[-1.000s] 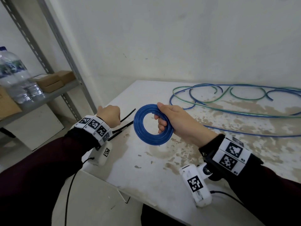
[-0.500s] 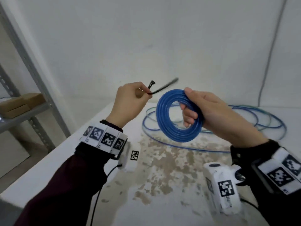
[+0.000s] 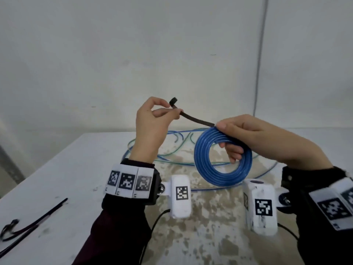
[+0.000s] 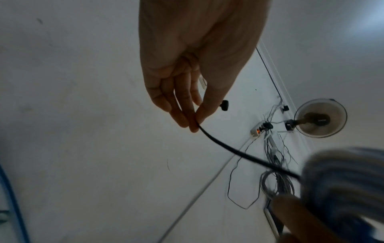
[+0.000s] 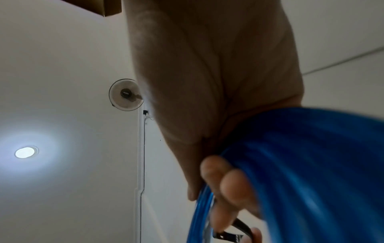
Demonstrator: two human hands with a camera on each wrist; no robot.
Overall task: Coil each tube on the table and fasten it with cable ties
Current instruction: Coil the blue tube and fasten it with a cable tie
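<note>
My right hand (image 3: 235,138) grips a coiled blue tube (image 3: 221,159) at its upper right and holds it upright above the table (image 3: 66,169). My left hand (image 3: 162,111) pinches a black cable tie (image 3: 194,119) near its square head, thumb against forefinger. The tie's tail runs right to the top of the coil, under my right thumb. In the left wrist view the cable tie (image 4: 239,152) leaves the fingertips (image 4: 195,126) and ends at the blurred coil (image 4: 343,189). In the right wrist view the coil (image 5: 311,172) fills the lower right, with a tie (image 5: 234,233) below my fingers.
Loose blue and green tubes (image 3: 172,146) lie uncoiled on the table behind my hands. Spare black cable ties (image 3: 28,224) lie at the table's near left. The tabletop is white with worn brown patches. A white wall stands behind it.
My left hand lifted a cable tie from the table's left side up to the coil. Its tail now reaches the coil's top at my right thumb. The view swung right.
</note>
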